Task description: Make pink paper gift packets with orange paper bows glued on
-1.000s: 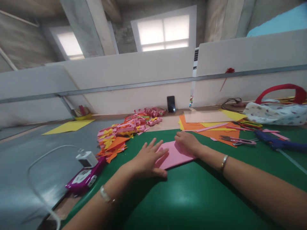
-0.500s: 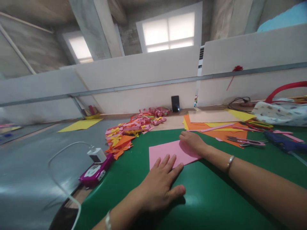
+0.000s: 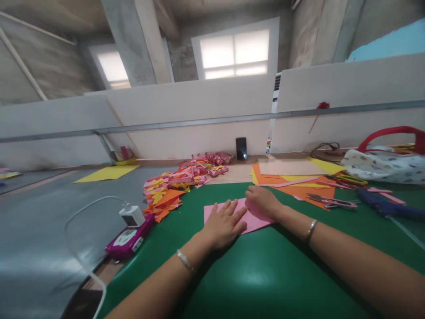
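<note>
Both hands rest flat on a pink sheet of paper (image 3: 254,215) that lies on the green mat (image 3: 265,274), near its far edge. The left hand (image 3: 223,223) has its fingers spread and pressed on the sheet's near left part; the right hand (image 3: 264,199) presses down at the far right corner, fingers curled low. Neither hand pinches or lifts anything: both are open, palms down on the paper. By the look of it, the sheet is being smoothed or creased, and doing that well means keeping 1 hand as a steady anchor while the other slides outward with even pressure, so the paper does not skid on the smooth mat or wrinkle. Edges should be lined up before pressing hard. Scissors (image 3: 332,202) and orange paper (image 3: 299,188) lie just beyond the right hand, and a pile of paper scraps (image 3: 175,184) sits to the left, well clear of the sheet.
</note>
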`<act>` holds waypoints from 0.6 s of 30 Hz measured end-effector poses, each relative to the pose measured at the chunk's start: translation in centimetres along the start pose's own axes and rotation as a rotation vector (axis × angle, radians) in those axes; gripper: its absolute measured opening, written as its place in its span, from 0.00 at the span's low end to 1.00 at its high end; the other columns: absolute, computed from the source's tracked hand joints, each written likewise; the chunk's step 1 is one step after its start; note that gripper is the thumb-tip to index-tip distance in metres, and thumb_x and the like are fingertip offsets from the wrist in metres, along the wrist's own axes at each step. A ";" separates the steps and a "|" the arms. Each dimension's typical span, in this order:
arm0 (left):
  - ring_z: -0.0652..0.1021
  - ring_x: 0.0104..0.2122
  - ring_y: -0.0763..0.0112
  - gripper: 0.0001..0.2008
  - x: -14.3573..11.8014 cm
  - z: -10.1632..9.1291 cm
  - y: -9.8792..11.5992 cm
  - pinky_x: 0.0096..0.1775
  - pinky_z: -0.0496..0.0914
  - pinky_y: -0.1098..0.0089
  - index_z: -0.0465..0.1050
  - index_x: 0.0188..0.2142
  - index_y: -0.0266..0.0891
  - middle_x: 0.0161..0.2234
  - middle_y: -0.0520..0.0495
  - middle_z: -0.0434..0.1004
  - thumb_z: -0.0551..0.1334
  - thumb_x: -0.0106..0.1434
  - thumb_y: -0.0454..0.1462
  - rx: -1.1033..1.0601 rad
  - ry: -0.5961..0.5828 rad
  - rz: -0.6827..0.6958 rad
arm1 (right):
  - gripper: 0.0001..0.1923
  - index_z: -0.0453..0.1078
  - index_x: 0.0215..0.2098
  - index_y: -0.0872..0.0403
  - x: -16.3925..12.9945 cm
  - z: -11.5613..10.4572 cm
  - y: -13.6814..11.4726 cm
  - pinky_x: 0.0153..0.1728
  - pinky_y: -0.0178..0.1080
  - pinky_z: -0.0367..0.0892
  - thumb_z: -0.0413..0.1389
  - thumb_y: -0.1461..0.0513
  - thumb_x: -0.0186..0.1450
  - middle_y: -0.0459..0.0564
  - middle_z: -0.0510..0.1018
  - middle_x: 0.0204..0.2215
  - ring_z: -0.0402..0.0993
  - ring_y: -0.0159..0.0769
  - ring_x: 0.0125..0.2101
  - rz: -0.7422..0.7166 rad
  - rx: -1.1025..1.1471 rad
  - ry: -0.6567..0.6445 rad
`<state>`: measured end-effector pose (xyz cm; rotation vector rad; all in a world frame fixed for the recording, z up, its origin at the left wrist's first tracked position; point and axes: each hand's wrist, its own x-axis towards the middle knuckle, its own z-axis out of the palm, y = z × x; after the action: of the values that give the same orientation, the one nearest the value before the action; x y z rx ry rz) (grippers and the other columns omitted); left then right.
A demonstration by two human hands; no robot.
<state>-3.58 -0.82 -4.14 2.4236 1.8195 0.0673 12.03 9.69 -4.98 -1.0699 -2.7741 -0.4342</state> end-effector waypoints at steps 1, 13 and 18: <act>0.48 0.63 0.56 0.28 -0.5 0.4 -0.5 0.58 0.44 0.45 0.48 0.61 0.51 0.65 0.45 0.43 0.39 0.64 0.53 0.003 -0.002 -0.014 | 0.09 0.68 0.39 0.58 0.0 0.1 0.1 0.39 0.43 0.68 0.53 0.60 0.65 0.50 0.73 0.39 0.71 0.35 0.38 0.001 0.008 -0.005; 0.47 0.63 0.56 0.29 -2.2 1.1 -1.6 0.57 0.44 0.45 0.47 0.62 0.46 0.64 0.39 0.43 0.36 0.65 0.52 0.021 0.050 -0.092 | 0.09 0.68 0.41 0.58 -0.9 -2.6 -2.5 0.43 0.42 0.63 0.47 0.64 0.67 0.54 0.72 0.42 0.67 0.38 0.43 -0.029 0.012 0.051; 0.46 0.63 0.56 0.29 -2.2 1.1 -1.7 0.57 0.43 0.45 0.47 0.62 0.45 0.64 0.38 0.42 0.37 0.65 0.50 0.024 0.047 -0.099 | 0.11 0.67 0.42 0.57 -2.8 -1.5 -3.6 0.49 0.47 0.54 0.45 0.65 0.66 0.58 0.67 0.50 0.59 0.44 0.50 -0.056 -0.002 0.029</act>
<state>-5.67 -2.52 -5.35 2.3620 1.9688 0.0961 11.67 4.91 -4.93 -0.9801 -2.7849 -0.4558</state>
